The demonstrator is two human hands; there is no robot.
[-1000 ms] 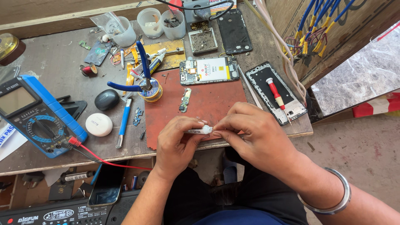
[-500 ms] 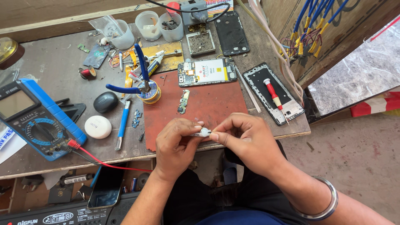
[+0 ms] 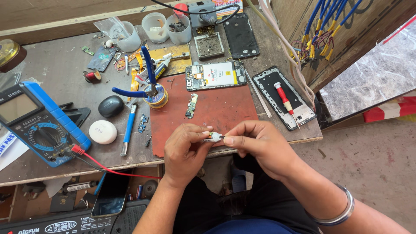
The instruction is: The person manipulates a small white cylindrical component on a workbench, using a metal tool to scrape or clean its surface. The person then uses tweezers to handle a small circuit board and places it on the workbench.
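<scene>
- My left hand (image 3: 187,149) pinches the small white part (image 3: 214,137), as it did a second ago.
- The part sits between both hands at the counter (image 3: 60,69) edge, barely shifted.
- My right hand (image 3: 255,145) grips its other end; the work goes on unchanged.

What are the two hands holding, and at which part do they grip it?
Both hands pinch one small white part between them: the left hand grips its left side with the fingertips, and the right hand grips its right end. What the part is cannot be told.
</scene>
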